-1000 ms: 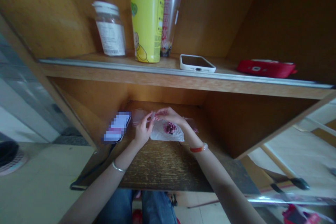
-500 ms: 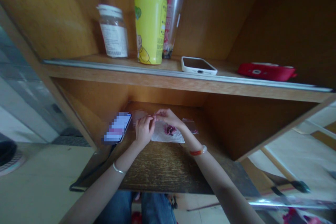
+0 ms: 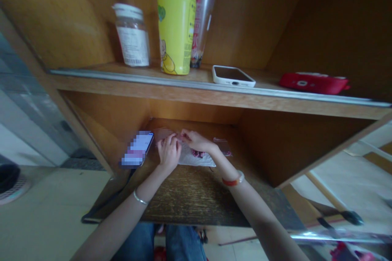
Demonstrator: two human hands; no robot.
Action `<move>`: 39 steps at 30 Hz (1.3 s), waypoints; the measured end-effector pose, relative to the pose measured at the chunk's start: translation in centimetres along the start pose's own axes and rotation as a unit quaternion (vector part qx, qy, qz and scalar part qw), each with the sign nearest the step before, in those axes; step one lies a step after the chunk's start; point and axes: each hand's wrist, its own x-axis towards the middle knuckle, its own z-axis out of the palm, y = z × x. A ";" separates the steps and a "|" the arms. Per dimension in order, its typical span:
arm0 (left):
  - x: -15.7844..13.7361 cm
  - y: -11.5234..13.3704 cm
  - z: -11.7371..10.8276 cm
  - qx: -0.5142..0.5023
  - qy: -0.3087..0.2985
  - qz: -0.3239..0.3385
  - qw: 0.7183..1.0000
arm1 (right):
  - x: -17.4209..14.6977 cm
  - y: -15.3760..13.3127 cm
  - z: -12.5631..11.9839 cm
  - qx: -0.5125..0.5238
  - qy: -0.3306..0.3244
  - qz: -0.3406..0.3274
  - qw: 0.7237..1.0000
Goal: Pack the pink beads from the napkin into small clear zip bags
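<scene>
Over the lower shelf, my left hand point(image 3: 169, 151) and my right hand point(image 3: 196, 140) meet with fingertips bent into pinches. Whatever lies between those fingertips is too small and blurred to name. Below them a white sheet point(image 3: 196, 161) is spread on the dark wood, bearing a small heap of dark pink beads point(image 3: 198, 154), partly covered by my right hand. Just past my left hand lies a clear plastic bag point(image 3: 159, 132). Another small clear bag point(image 3: 221, 145), with some pink bits at its lower edge, rests to the right of my right wrist.
A phone with a lit screen point(image 3: 138, 148) lies left on the lower shelf. Above, along the upper shelf point(image 3: 171, 85), stand a white-labelled jar point(image 3: 133, 40), a yellow bottle point(image 3: 176, 28), a clear cup point(image 3: 203, 16), a white-cased phone point(image 3: 233, 76) and a red case point(image 3: 315, 83).
My right hand has dropped slightly and turned flatter, now covering more of the beads. The fingertips of both hands have shifted a little apart.
</scene>
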 end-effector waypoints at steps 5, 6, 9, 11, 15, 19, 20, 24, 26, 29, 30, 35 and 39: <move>-0.2 0.4 0.1 0.020 -0.010 0.008 1.000 | -0.5 -0.9 -0.5 -0.125 -0.027 0.040 0.991; -0.2 0.4 0.1 0.026 -0.011 0.012 1.000 | -0.6 -1.1 -0.6 -0.148 -0.034 0.043 0.987; -0.3 0.5 0.1 0.036 -0.016 0.030 0.999 | -1.0 -1.7 -1.0 -0.193 -0.054 0.049 0.978; -0.4 0.7 0.1 0.031 -0.026 0.034 0.999 | -1.1 -2.0 -1.2 -0.204 -0.071 0.054 0.975; -0.4 1.1 0.0 0.025 -0.055 0.034 0.998 | -1.4 -2.8 -1.5 -0.219 -0.091 0.074 0.969; -0.5 1.4 -0.1 0.044 -0.084 0.038 0.995 | -1.7 -3.8 -1.9 -0.231 -0.101 0.087 0.964; -0.5 1.5 -0.1 0.049 -0.087 0.040 0.994 | -1.8 -4.0 -1.9 -0.236 -0.105 0.091 0.962; -0.6 1.7 -0.1 0.055 -0.090 0.051 0.993 | -1.8 -4.3 -1.6 -0.264 -0.104 0.096 0.954; -0.6 1.6 0.0 0.047 -0.087 0.053 0.994 | -1.8 -4.3 -1.4 -0.276 -0.090 0.102 0.951; -0.5 1.0 0.1 0.009 -0.061 0.031 0.998 | -1.6 -3.5 -1.4 -0.252 -0.066 0.117 0.958; -0.5 0.7 0.2 -0.009 -0.047 0.017 0.999 | -1.5 -3.1 -1.5 -0.222 -0.058 0.113 0.967; -0.5 -0.5 1.0 -0.100 -0.012 -0.017 0.995 | -0.6 -0.6 -1.3 -0.050 -0.071 0.020 0.996; -0.5 -0.4 1.0 -0.072 -0.026 -0.012 0.997 | -0.3 -0.1 -0.9 -0.056 -0.068 0.033 0.996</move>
